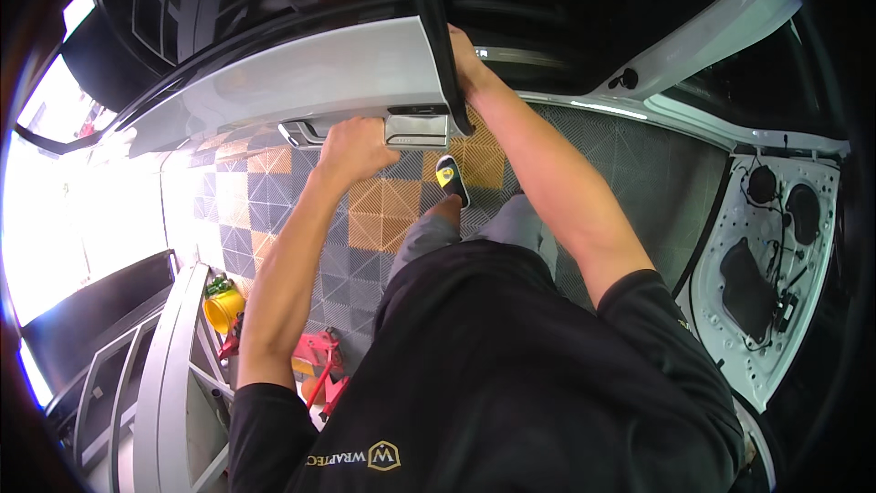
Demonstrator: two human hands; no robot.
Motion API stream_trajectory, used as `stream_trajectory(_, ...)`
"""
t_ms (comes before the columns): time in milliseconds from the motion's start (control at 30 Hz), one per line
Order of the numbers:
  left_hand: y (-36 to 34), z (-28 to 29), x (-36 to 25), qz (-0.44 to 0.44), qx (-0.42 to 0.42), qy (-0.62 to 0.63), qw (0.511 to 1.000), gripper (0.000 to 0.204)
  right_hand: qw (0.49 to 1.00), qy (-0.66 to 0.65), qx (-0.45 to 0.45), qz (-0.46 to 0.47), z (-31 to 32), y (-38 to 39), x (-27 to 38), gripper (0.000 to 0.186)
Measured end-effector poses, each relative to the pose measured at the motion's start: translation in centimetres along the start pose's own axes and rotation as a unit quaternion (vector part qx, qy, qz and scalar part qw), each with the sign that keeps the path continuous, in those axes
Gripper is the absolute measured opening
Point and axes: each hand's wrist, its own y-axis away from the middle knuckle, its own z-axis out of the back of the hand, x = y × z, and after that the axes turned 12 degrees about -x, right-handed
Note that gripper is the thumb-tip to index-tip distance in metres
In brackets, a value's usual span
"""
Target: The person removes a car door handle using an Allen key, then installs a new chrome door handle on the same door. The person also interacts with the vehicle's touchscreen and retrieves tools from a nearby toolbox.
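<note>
A light silver car door [301, 64] stands ajar in front of me, its black-trimmed edge toward the right. My left hand [354, 148] is closed around the bright metal door handle [297, 133] on its outer face, thumb pointing right. Just right of that thumb is the handle's shiny end piece [417, 131]. My right hand [467, 59] reaches past the door's edge to its inner side. Its fingers are mostly hidden behind the black trim, so their grip does not show.
At right, another car door [766, 265] has its inner panel off, with wiring exposed. A grey metal frame [164, 383] stands lower left, near a yellow container [222, 310] and red equipment [319, 356]. Grey and orange tiles [388, 210] cover the floor. The dark car interior lies beyond.
</note>
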Motion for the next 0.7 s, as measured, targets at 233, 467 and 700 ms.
stream_trajectory(233, -1.2, 0.4, 0.6, 0.002, 0.051, 0.012, 0.999, 0.04, 1.0, 0.001, 0.018, -0.012, -0.1, 0.5, 0.2, 0.016)
stream_trajectory(467, -1.2, 0.5, 0.3, 0.012, 0.053, -0.002, 0.999, 0.044, 0.999, -0.016, 0.029, -0.043, -0.1, 0.8, 0.2, 0.017)
stream_trajectory(700, -0.8, -0.1, -0.7, 0.05, -0.032, 0.033, 0.998, 0.051, 1.0, -0.009, 0.022, 0.01, 0.1, 0.8, -0.2, 0.018)
